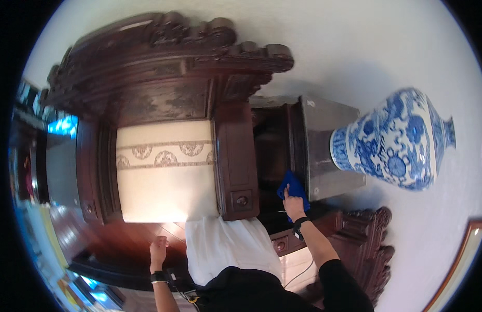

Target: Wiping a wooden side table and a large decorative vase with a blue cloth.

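Note:
My right hand (293, 203) has a blue cloth (298, 188), with the index finger stretched out along it. The cloth bunches under and around the fingers, against the front edge of a dark wooden side table (297, 140) with a grey top. Lower left, my left hand (159, 250) hangs over the reddish-brown wooden floor, apart from the furniture. Its fingers are loosely bent, and nothing shows in them. Straight ahead is a carved dark wooden armchair (237, 156) with a cream patterned seat cushion (165, 182).
A large blue-and-white vase (394, 138) stands on the side table, beside a pale wall (345, 31). Another carved dark wooden seat (355, 234) is at lower right, near my right forearm. A grey-topped table (61, 169) lies left of the armchair. A thin cable (301, 273) hangs near my body.

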Motion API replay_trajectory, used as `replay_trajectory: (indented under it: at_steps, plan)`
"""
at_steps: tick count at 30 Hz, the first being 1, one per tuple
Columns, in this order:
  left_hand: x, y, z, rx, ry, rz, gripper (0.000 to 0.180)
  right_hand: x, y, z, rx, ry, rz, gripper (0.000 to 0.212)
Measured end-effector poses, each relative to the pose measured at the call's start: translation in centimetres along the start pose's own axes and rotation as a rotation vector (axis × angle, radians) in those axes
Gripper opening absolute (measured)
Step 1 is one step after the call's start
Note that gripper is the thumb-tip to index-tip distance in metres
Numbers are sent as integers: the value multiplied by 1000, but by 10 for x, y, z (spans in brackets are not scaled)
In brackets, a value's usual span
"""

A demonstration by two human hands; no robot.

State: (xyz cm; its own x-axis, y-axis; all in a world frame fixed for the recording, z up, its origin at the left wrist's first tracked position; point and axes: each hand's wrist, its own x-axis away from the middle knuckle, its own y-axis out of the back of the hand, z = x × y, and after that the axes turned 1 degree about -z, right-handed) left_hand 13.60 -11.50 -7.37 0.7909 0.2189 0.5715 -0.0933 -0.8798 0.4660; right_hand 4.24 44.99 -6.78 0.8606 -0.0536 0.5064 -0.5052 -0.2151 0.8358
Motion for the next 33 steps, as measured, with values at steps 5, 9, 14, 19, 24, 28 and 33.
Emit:
replay_trajectory:
  at_steps: [5,9,14,19,24,28,33]
  plan:
    - [-32,0,-9,-115,-43,92,21,53,-10,2,-434,-120,-230,40]
    - [-67,7,-15,7,-55,198,21,95,-25,11,-1207,-733,-504,35]
    - [-100,4,-93,-165,-144,323,20,153,-52,-8,-1998,-1103,-957,36]
    - [-127,2,-144,-339,-242,403,28,146,-44,-5,-2444,-1129,-1449,35]
    - [-127,-38,-178,-490,-159,403,37,145,-42,-20,-2075,-1053,-1204,35]
    - [-153,-4,-139,-352,-145,396,26,85,-16,-12,-2260,-762,-1100,38]
    - [-103,12,-132,-361,-103,377,36,36,-16,-31,-3155,-472,-1201,40]
